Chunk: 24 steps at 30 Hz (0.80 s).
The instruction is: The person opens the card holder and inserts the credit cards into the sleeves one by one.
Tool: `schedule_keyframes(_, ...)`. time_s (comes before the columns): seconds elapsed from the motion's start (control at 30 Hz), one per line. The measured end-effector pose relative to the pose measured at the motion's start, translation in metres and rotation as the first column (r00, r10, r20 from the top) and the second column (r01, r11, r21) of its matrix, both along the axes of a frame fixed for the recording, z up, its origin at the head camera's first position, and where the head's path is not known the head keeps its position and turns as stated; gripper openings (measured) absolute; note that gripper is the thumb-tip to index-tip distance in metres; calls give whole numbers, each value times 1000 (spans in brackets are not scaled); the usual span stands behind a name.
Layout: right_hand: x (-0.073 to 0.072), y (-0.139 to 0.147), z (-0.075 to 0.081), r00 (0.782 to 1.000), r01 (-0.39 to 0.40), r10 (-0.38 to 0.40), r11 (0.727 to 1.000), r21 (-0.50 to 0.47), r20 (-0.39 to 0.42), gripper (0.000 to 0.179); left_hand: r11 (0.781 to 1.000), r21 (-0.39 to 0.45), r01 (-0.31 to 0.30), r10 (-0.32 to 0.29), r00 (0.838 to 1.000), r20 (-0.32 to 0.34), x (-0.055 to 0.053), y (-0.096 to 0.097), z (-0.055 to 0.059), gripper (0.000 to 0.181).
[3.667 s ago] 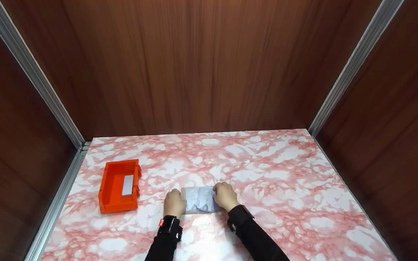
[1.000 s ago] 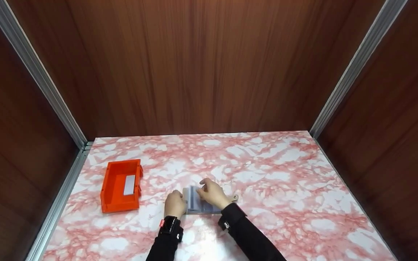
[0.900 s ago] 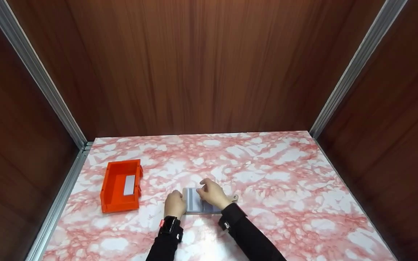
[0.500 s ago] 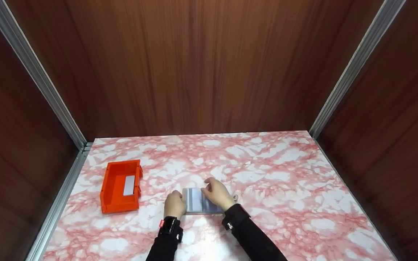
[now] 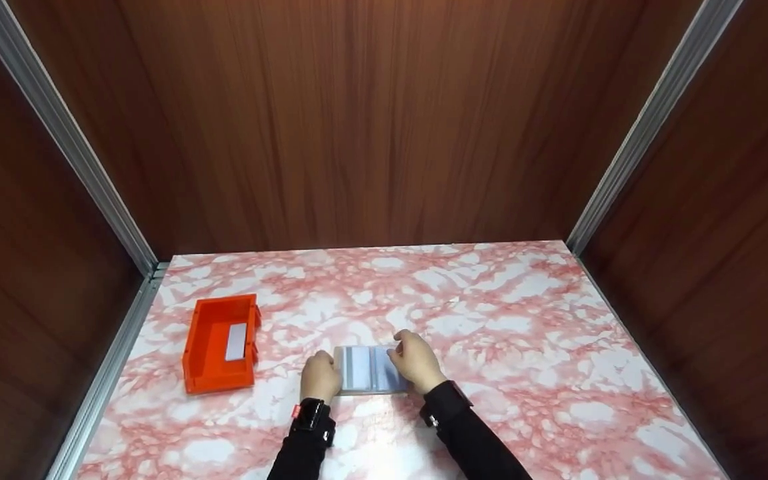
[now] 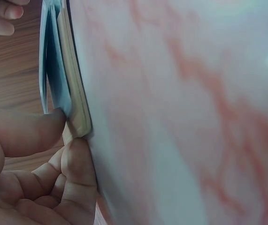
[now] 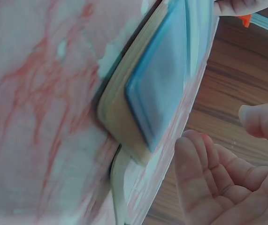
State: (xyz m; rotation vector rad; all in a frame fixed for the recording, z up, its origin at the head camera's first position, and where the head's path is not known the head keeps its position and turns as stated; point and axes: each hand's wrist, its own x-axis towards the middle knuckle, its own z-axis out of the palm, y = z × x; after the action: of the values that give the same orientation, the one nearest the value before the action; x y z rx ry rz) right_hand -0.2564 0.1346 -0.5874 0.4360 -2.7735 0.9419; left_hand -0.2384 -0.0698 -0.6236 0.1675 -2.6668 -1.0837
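A card holder (image 5: 361,370) with a cream cover and clear plastic sleeves lies spread on the table. My left hand (image 5: 321,377) holds its left edge; in the left wrist view the thumb presses the sleeves and fingers sit at the cover's outer edge. At the right edge, my right hand (image 5: 417,363) hovers with thumb and fingers apart and nothing between them, as the right wrist view shows. A cream strap (image 7: 118,183) sticks out from the cover's right end there. Bluish sleeves (image 7: 159,79) lie stacked on the cover, slightly fanned in the left wrist view.
An orange bin (image 5: 214,347) stands at the left of the pink marbled table (image 5: 491,320), with a pale flat rectangle (image 5: 235,341) inside it. Brown wood-grain panels (image 5: 357,120) rise at the back and both sides, joined by metal rails.
My right hand has moved right, from over the middle of the card holder to its right edge. The sleeves there now show spread to the right. My left hand stays at the left edge.
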Motion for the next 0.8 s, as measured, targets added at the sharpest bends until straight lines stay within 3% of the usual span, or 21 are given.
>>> schedule_keyframes(0.8, 11, 14, -10, 998, 27, -35, 988, 149, 52, 20, 1000, 12, -4, 4, 1000, -1, 0, 0, -2, 12)
